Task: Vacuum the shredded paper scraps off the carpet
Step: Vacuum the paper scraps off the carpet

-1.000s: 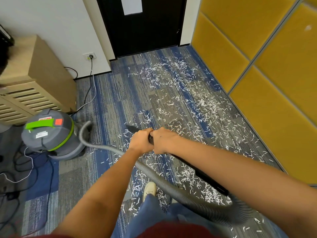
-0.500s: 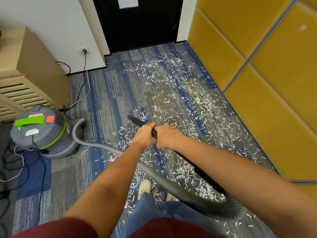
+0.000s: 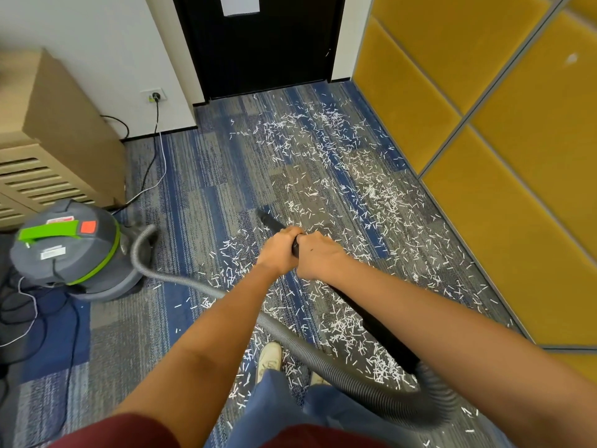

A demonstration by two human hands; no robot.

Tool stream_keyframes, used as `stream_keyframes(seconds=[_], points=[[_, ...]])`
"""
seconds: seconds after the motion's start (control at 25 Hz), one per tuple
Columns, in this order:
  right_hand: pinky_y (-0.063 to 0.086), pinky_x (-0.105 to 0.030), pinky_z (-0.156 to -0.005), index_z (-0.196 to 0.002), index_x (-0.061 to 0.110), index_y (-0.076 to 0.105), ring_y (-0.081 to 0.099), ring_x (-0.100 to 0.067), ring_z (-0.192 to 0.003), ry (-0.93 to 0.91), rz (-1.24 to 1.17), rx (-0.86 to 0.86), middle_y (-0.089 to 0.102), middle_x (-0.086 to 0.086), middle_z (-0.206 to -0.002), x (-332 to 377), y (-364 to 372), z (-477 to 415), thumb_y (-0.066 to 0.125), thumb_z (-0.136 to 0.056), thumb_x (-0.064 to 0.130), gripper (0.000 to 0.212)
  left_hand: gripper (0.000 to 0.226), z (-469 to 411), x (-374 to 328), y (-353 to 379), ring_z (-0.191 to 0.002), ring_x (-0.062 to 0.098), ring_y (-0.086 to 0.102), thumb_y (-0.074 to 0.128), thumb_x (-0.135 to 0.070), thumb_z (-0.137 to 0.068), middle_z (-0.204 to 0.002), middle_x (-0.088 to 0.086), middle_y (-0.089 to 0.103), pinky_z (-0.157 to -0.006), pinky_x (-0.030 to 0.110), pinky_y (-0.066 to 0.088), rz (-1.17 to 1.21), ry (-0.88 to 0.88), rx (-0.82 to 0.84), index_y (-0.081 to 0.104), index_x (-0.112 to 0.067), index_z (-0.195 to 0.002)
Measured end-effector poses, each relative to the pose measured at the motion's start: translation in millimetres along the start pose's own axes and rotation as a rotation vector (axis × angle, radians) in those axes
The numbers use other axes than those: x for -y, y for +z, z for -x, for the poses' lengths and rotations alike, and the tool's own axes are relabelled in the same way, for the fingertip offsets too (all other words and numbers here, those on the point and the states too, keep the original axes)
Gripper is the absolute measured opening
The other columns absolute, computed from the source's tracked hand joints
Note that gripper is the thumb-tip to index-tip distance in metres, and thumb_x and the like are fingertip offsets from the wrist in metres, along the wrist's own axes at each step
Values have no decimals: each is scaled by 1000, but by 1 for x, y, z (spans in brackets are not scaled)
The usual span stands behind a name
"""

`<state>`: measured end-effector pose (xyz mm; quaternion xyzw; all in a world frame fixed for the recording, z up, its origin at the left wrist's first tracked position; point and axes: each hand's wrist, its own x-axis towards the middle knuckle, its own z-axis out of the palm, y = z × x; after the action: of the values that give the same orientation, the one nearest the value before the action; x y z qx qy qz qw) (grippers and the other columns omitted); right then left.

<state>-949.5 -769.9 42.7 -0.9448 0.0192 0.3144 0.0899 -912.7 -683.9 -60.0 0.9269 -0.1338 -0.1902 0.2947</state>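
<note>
Looking down, I see blue-grey carpet [image 3: 200, 195] filling mid-frame, yellow wall panels [image 3: 533, 189] at right, black door [image 3: 258, 53] top centre, wooden cabinet [image 3: 64, 124] upper left. Grey-green vacuum canister [image 3: 74, 250] sits centre left. Its ribbed hose [image 3: 339, 367] loops along the bottom to lower right and joins the black wand [image 3: 371, 315]. Paper scraps [image 3: 371, 192] lie scattered from near the door down to the shoes, thickest centre right. Left hand [image 3: 279, 250] and right hand [image 3: 318, 255], touching side by side mid-frame, both wrap the wand. Nozzle [image 3: 266, 218] pokes out just above-left of them; carpet contact I can't tell.
</note>
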Motion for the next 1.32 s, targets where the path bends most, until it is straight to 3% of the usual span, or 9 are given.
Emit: stream_keyframes(seconds=[0.12, 0.28, 0.44, 0.72, 0.84, 1.04, 1.16, 1.32], points=[[42, -27, -73, -130, 6, 45, 57, -23, -98, -7, -5, 4, 55, -7, -113, -5, 0, 0, 57, -88, 9, 44, 36, -1, -1, 5, -102, 27, 59, 58, -2, -80, -117, 7, 60, -85, 40, 50, -11, 18, -4, 59, -12, -114], [48, -26, -73, -128, 8, 49, 52, -20, -83, 13, -39, 24, 51, -4, -98, -16, -2, 3, 58, -86, 8, 43, 36, -2, -11, 8, -106, 27, 57, 58, -2, -79, -117, 9, 61, -89, 37, 47, 21, 45, -3, 61, -9, -114], [50, -28, -75, -127, 7, 49, 56, -22, -86, 68, -55, 17, 50, -6, -99, -34, -6, 11, 58, -86, 6, 42, 33, 0, -37, 15, -105, 29, 57, 55, 0, -81, -115, 11, 62, -86, 31, 44, 58, 72, 4, 62, -6, -112], [46, -25, -66, -127, 8, 50, 52, -19, -79, 54, -21, 28, 47, -3, -96, -56, 2, 35, 59, -84, 7, 43, 30, 16, -63, 26, -96, 28, 61, 56, -1, -81, -106, 11, 64, -76, 27, 43, -42, 100, 62, 61, -7, -109], [43, -22, -56, -127, 8, 49, 50, -13, -68, 5, 7, 59, 45, -1, -85, -52, 7, 46, 58, -85, 6, 43, 27, 30, -57, 30, -89, 26, 63, 57, -3, -80, -99, 8, 65, -78, 33, 51, -65, 85, 42, 61, -9, -106], [50, -24, -71, -128, 7, 49, 51, -15, -72, -96, 28, 77, 45, -2, -85, -36, 14, 50, 57, -85, 6, 43, 21, 50, -37, 24, -76, 19, 54, 58, -5, -80, -89, 4, 62, -73, 29, 49, -141, 34, -10, 60, -9, -101], [50, -24, -70, -128, 7, 49, 48, -13, -65, -124, 51, 79, 43, -3, -86, -30, 18, 48, 57, -86, 7, 43, 26, 58, -29, 24, -84, 24, 58, 58, -4, -81, -99, 8, 64, -71, 25, 40, -135, 5, -41, 60, -7, -107], [48, -24, -62, -130, 9, 48, 52, -17, -69, -91, 19, 91, 53, -6, -101, -42, 14, 45, 60, -86, 8, 45, 35, 50, -35, 34, -96, 31, 63, 59, -5, -78, -111, 10, 63, -84, 37, 51, -61, -6, -68, 61, -8, -113]])
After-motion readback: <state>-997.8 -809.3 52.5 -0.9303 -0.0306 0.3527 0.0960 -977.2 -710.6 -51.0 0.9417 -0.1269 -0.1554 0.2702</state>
